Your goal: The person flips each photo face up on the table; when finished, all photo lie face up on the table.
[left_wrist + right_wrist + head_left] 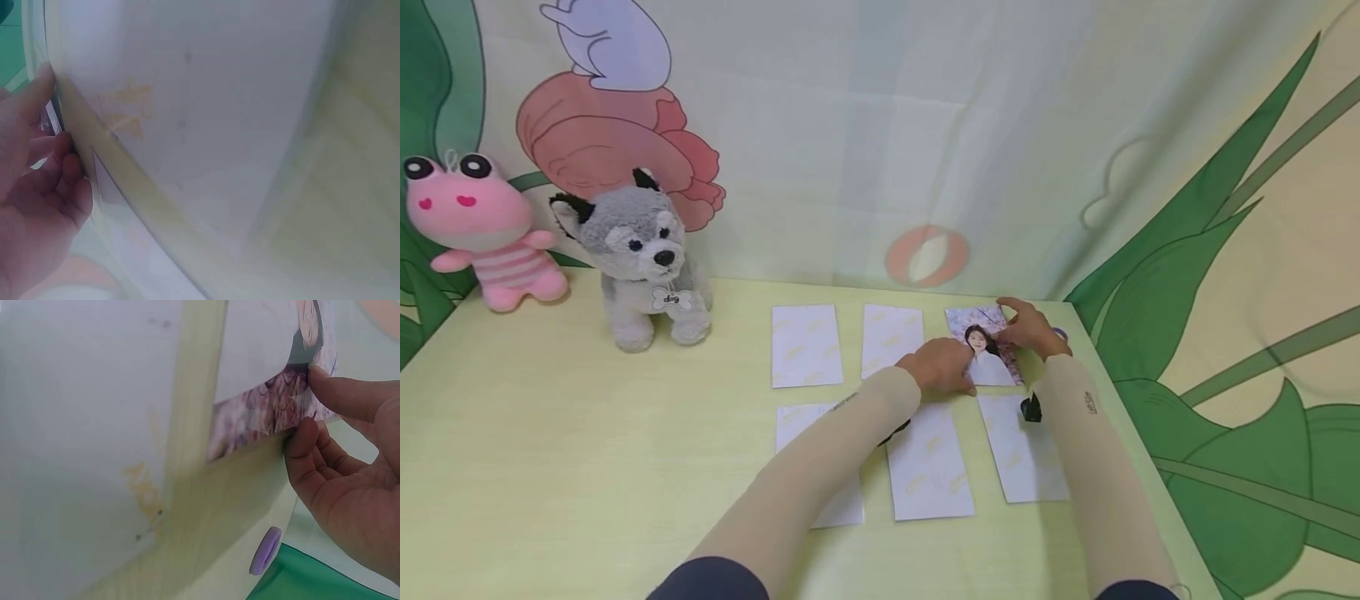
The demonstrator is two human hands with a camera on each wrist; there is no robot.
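Cream fabric sleeves [820, 454], lower frame. Step, as I judge it: keep the glossy rectangular paper photograph [992, 367] level, align it squarely with the white rectangular paper cards [807, 346], release gently. Photograph: right of centre, between left hand [936, 367] and right hand [1036, 327], their fingers clamped on its left and right edges respectively.

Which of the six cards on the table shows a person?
The rightmost card in the far row: only it shows a portrait; the other five cards show white sides.
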